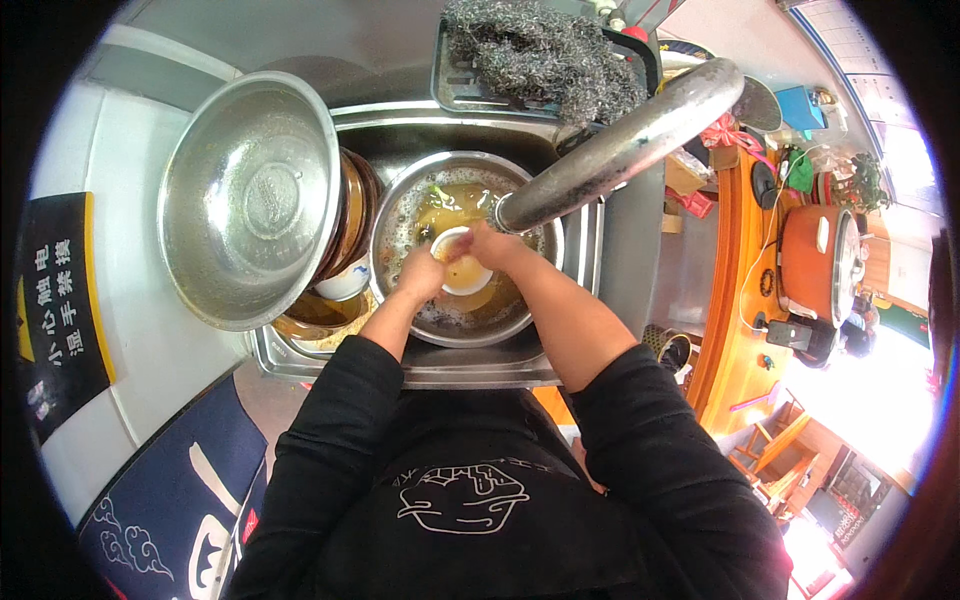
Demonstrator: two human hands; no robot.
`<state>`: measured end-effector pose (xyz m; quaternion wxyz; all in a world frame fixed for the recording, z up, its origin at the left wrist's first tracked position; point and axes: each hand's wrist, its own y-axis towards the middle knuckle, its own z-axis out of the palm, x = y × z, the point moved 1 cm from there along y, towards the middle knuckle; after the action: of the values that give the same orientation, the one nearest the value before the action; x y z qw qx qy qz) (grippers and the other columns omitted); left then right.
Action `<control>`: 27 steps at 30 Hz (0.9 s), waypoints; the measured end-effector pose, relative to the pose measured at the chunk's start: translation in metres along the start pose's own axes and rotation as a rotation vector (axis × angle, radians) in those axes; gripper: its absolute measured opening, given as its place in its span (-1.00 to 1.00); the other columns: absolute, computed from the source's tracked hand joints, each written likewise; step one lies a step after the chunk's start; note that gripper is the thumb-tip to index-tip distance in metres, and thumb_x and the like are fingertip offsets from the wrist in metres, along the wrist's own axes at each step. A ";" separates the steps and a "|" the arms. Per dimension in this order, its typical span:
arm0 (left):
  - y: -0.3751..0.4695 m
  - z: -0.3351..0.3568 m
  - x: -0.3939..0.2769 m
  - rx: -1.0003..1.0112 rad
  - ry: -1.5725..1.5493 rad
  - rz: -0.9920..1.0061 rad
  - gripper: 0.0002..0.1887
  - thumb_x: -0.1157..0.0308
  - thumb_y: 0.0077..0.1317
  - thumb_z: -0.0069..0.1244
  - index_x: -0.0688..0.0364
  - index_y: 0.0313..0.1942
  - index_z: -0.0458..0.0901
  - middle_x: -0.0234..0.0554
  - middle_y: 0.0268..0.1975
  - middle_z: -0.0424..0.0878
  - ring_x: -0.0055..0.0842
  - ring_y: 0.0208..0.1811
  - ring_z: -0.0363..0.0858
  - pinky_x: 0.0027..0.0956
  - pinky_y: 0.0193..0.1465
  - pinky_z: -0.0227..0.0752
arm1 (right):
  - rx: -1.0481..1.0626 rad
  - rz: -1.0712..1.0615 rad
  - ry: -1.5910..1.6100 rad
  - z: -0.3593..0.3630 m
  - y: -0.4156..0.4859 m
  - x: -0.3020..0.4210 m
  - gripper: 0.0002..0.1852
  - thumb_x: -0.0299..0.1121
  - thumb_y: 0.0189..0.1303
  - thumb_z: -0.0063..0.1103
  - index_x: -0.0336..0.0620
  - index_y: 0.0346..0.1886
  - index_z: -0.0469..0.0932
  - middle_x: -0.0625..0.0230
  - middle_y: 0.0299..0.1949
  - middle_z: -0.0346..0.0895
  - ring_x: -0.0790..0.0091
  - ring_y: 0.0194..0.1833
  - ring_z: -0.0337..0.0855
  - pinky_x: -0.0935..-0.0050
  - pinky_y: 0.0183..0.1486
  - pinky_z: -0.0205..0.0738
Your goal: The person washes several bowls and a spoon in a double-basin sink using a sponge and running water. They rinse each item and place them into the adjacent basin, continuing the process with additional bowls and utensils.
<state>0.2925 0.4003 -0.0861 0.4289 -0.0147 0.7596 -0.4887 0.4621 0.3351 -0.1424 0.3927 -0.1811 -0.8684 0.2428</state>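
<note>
My left hand (421,273) grips the left rim of a small white bowl (475,280), which is tilted over a round metal basin (495,341). My right hand (496,247) reaches over the bowl's upper edge, with its blurred fingers inside. Whether those fingers hold anything cannot be made out. Foamy, yellowish-brown water (450,201) fills the basin, and a bit of green floats near its far side. Around the basin is a stainless-steel sink (465,377). Above the basin's right side hangs the end of a thick metal faucet (622,146).
Left of the basin, a large metal bowl (247,202) leans beside stacked brown bowls (351,225) and a white bowl with blue decoration (346,283). Steel wool (547,52) heaps on a rack behind the sink. Further right, an orange cooker (814,259) stands on a wooden counter (739,300).
</note>
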 end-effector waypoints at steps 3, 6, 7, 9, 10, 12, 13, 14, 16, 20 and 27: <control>-0.001 0.007 0.017 -0.155 -0.313 -0.070 -0.67 0.63 0.28 -0.13 0.42 0.05 0.59 0.11 -0.27 0.73 -0.19 -0.53 0.71 -0.20 -0.64 0.57 | -0.129 0.013 0.309 0.003 -0.032 0.030 -0.59 0.01 0.39 0.25 -0.10 0.03 0.74 0.09 -0.01 0.78 0.24 -0.12 0.83 0.29 0.00 0.65; -0.009 0.041 0.021 -0.299 -0.574 -0.052 -0.62 0.66 0.26 -0.15 0.38 0.09 0.56 0.09 -0.20 0.71 -0.25 -0.48 0.72 -0.18 -0.62 0.58 | -0.372 0.505 0.931 0.075 -0.031 0.026 -0.71 -0.18 0.44 0.19 -0.06 0.06 0.75 0.11 -0.19 0.78 0.22 -0.18 0.79 0.20 -0.13 0.65; -0.005 0.036 0.032 -0.284 -0.516 -0.031 -0.60 0.65 0.27 -0.16 0.37 0.12 0.54 0.07 -0.18 0.71 -0.24 -0.49 0.71 -0.19 -0.58 0.61 | -0.319 0.615 1.133 0.062 -0.042 0.048 -0.67 -0.16 0.44 0.20 -0.18 0.03 0.74 0.12 -0.20 0.78 0.23 -0.21 0.78 0.19 -0.23 0.65; 0.009 0.029 0.057 -0.220 -0.380 0.013 -0.58 0.63 0.30 -0.19 0.36 0.18 0.49 0.03 -0.14 0.70 -0.24 -0.50 0.69 -0.22 -0.50 0.68 | -0.209 0.615 1.081 0.051 -0.046 0.048 -0.62 -0.12 0.41 0.26 -0.30 -0.02 0.72 0.12 -0.21 0.76 0.24 -0.24 0.77 0.17 -0.35 0.66; -0.002 0.024 0.022 -0.115 -0.441 -0.098 -0.65 0.64 0.31 -0.19 0.37 0.06 0.58 0.00 -0.26 0.70 -0.35 -0.53 0.68 -0.27 -0.65 0.51 | -0.155 0.493 0.849 0.065 -0.021 0.001 -0.62 -0.12 0.37 0.30 -0.30 -0.04 0.73 0.12 -0.21 0.76 0.25 -0.24 0.77 0.16 -0.37 0.66; -0.006 0.007 0.008 -0.048 -0.274 -0.101 -0.65 0.63 0.33 -0.21 0.36 0.07 0.59 0.00 -0.29 0.71 -0.36 -0.56 0.66 -0.26 -0.64 0.50 | 0.006 0.354 0.587 0.032 -0.018 0.004 -0.63 -0.12 0.26 0.40 -0.30 -0.12 0.74 0.06 -0.20 0.75 0.25 -0.23 0.78 0.21 -0.28 0.69; -0.004 0.002 0.003 0.001 -0.186 -0.098 -0.64 0.63 0.34 -0.22 0.36 0.08 0.59 0.00 -0.30 0.71 -0.36 -0.57 0.66 -0.25 -0.64 0.50 | -0.030 0.242 0.400 0.026 -0.005 -0.003 -0.65 -0.15 0.25 0.39 -0.29 -0.13 0.74 0.04 -0.18 0.75 0.21 -0.20 0.79 0.21 -0.22 0.69; 0.004 0.002 0.005 0.088 -0.130 -0.130 -0.64 0.63 0.37 -0.20 0.33 0.12 0.59 0.01 -0.33 0.71 -0.35 -0.60 0.65 -0.23 -0.63 0.51 | -0.071 0.137 0.219 0.023 0.015 -0.017 -0.67 -0.18 0.25 0.38 -0.28 -0.13 0.74 0.01 -0.16 0.75 0.18 -0.18 0.79 0.21 -0.16 0.68; -0.008 0.007 -0.009 0.097 -0.087 -0.131 -0.66 0.61 0.39 -0.19 0.34 0.12 0.59 0.02 -0.32 0.71 -0.32 -0.58 0.67 -0.24 -0.63 0.52 | -0.037 -0.015 -0.073 0.013 0.023 -0.009 -0.70 -0.21 0.24 0.37 -0.26 -0.13 0.75 -0.02 -0.11 0.75 0.09 -0.12 0.79 0.21 -0.05 0.66; -0.006 0.012 0.003 0.081 0.034 -0.067 -0.71 0.58 0.43 -0.15 0.39 0.08 0.60 0.03 -0.31 0.72 -0.27 -0.55 0.70 -0.22 -0.62 0.54 | 0.096 -0.052 -0.004 -0.021 0.005 0.055 -0.73 -0.26 0.25 0.36 -0.20 -0.08 0.75 -0.06 -0.06 0.74 -0.01 -0.02 0.76 0.18 0.08 0.61; -0.015 0.000 -0.011 0.095 -0.232 -0.211 -0.65 0.60 0.35 -0.27 0.33 0.03 0.62 -0.03 -0.33 0.71 -0.37 -0.59 0.65 -0.33 -0.65 0.50 | -0.058 -0.034 1.140 0.025 -0.013 -0.025 -0.67 -0.56 0.34 0.26 -0.44 0.14 0.63 0.14 0.02 0.75 0.32 0.05 0.73 0.40 0.19 0.55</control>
<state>0.2931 0.3974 -0.0675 0.4602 -0.1305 0.6753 -0.5613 0.4566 0.3049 -0.1644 0.7980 -0.2799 -0.5281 0.0764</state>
